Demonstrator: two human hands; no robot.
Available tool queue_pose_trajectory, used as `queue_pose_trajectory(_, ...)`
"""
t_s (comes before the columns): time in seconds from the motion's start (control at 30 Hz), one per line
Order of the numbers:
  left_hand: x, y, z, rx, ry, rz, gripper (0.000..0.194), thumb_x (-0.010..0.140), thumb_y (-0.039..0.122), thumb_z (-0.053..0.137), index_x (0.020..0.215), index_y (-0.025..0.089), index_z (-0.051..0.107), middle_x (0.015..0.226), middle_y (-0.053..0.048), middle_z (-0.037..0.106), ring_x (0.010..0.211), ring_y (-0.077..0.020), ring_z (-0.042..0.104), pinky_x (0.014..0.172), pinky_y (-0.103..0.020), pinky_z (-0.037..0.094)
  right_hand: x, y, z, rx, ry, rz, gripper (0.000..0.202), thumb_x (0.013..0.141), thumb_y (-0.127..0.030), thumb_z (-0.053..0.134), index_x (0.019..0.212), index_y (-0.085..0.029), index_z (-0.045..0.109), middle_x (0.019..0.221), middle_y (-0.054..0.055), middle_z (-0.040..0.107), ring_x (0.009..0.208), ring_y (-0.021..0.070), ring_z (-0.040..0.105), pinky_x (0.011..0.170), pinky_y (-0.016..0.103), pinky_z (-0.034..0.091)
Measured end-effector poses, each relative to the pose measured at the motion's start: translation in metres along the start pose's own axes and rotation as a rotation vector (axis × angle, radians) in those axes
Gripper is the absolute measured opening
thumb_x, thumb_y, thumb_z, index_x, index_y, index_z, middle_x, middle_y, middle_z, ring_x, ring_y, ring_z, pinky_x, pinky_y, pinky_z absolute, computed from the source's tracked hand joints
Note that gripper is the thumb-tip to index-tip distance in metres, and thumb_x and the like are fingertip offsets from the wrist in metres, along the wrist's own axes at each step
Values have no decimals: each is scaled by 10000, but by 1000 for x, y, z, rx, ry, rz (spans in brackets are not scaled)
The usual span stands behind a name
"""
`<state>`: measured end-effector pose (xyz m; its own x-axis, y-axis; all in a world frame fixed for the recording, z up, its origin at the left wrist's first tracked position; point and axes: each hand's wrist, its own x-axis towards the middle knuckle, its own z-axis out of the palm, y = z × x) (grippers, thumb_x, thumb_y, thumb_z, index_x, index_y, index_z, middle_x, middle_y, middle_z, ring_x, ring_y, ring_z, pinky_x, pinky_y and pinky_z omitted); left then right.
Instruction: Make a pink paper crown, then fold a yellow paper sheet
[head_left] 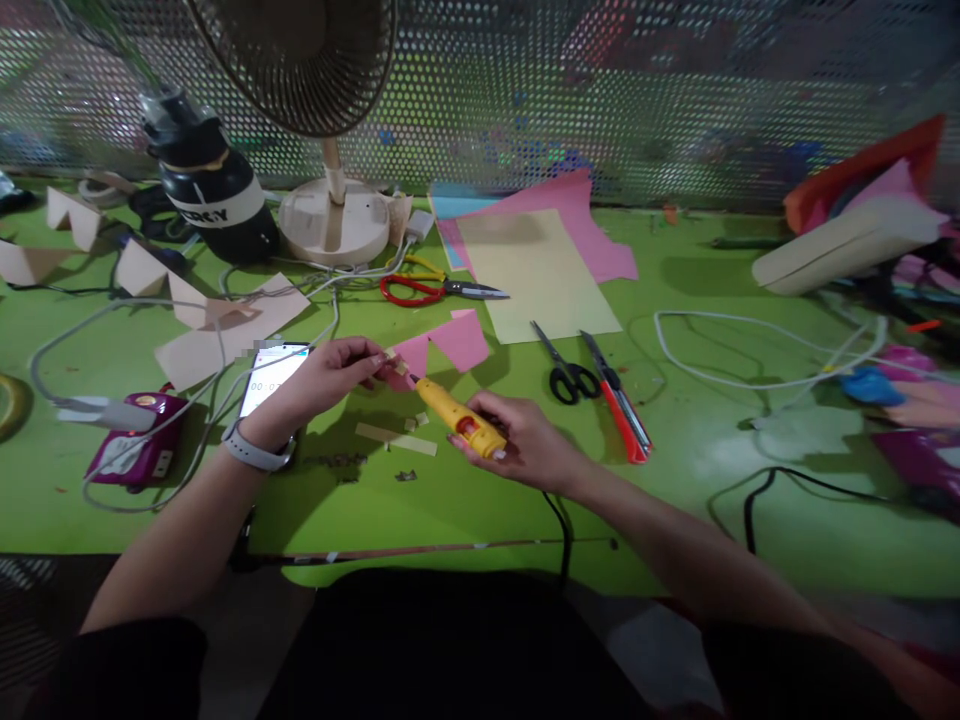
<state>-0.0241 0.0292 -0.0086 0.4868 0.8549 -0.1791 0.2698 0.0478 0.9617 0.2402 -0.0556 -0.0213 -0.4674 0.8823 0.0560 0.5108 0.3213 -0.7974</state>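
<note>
In my right hand [517, 435] is a yellow hot glue gun [457, 415], its nozzle pointing up and left. The nozzle tip meets a small pale paper piece [397, 362] pinched in the fingers of my left hand [341, 368]. Behind that piece lies a folded pink paper [457, 345] with zigzag edges; whether my left fingers touch it too, I cannot tell. Closer to me on the green table are a cream paper strip [396, 439] and some tiny cut scraps [416, 423]. A phone [274, 380] lies partly under my left forearm.
Red-and-yellow-handled scissors [420, 285], black scissors [571, 378] and a red utility knife [622, 410] lie beyond my hands. Cream and pink sheets [540, 270] are behind. A fan [334, 220], a dark bottle [217, 190], a purple power strip [139, 440] and loose cables surround the work area.
</note>
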Motion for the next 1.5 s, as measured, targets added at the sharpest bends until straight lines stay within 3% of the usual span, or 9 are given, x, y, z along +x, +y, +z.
queue_pose_trajectory(0.33,-4,7,3,66,-19,20,312,885,428,621,956,143,728,981,-101,769,841,-182,672,790,-315,515,-1,-1,0,-79,0,-27,172,811,-306,624,841,-201,492,712,16,603,561,123,491,525,242,339)
queue_pose_trajectory(1.5,-4,4,3,95,-35,16,343,887,463,616,961,147,723,966,-96,766,837,-182,670,805,-330,525,-6,1,1,-232,80,-60,186,854,-333,659,830,-186,548,665,5,601,521,110,488,505,234,338)
